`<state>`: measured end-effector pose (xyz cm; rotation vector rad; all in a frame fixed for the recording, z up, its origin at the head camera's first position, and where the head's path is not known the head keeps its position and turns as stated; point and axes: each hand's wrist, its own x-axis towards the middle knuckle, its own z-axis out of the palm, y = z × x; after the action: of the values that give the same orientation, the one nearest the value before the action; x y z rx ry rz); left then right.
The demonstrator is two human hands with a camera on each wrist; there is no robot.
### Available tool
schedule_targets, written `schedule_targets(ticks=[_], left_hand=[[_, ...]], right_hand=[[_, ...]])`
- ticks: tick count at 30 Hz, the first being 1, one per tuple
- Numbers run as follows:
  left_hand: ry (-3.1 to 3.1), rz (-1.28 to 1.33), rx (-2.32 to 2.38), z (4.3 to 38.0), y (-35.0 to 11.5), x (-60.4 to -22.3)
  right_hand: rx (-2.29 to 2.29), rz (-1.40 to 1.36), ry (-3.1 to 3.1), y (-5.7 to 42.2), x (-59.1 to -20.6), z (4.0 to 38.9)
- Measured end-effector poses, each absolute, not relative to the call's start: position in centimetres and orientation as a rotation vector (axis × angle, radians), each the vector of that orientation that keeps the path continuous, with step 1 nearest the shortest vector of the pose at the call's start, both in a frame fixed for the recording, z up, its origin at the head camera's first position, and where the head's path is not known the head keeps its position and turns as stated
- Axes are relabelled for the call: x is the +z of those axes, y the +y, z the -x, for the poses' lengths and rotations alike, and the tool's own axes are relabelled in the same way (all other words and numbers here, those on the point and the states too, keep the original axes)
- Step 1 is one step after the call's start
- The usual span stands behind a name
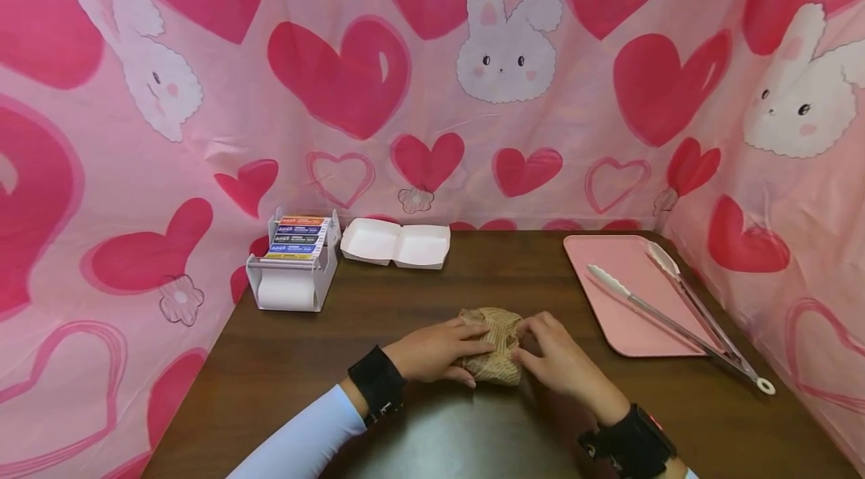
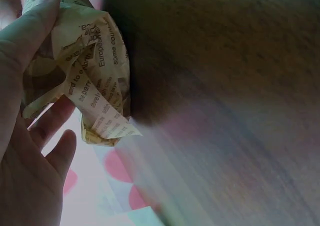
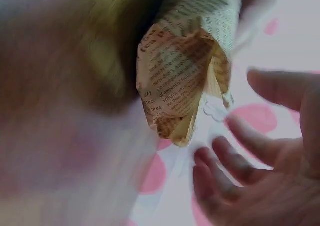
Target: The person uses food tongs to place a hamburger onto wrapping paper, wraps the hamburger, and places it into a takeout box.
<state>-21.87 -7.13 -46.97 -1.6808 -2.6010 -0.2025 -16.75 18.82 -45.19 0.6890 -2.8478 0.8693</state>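
Observation:
A bundle wrapped in tan newsprint paper (image 1: 501, 332) lies on the table in front of me; what is inside is hidden. My left hand (image 1: 432, 351) holds its left end, fingers across the top and thumb on the near side. In the left wrist view the thumb presses the paper (image 2: 95, 76), whose folds stand loosely at the end. My right hand (image 1: 564, 359) is at the bundle's right end. Its fingers (image 3: 250, 138) are spread and bent a little, apart from the gaping paper end (image 3: 175, 81) in the right wrist view.
A pink tray (image 1: 642, 284) stands at the right with metal tongs (image 1: 682, 325) lying across it. At the back left are a white dispenser (image 1: 290, 261) with colourful labels and a roll, and an unfolded white paper box (image 1: 399, 242). Heart-patterned cloth (image 1: 500, 156) hangs around the table (image 1: 378, 299).

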Motion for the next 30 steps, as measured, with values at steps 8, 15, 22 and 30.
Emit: schedule_targets(ticks=[8, 15, 22, 30], left_hand=[[-2.615, 1.676, -0.235, 21.7, -7.3, -47.3], [-2.733, 1.649, -0.278, 21.4, -7.8, -47.3], [-2.704, 1.573, -0.139, 21.1, -8.2, -47.3], [-2.726, 1.476, -0.093, 20.7, -8.1, -47.6]], right_hand=[[0.442, -0.905, -2.774, 17.5, -45.8, 16.9], [0.387, -0.954, -2.778, 17.8, -46.4, 16.8], [0.398, -1.002, -2.693, 18.1, -47.2, 16.9], [0.413, -0.973, -2.667, 18.4, -47.5, 17.0]])
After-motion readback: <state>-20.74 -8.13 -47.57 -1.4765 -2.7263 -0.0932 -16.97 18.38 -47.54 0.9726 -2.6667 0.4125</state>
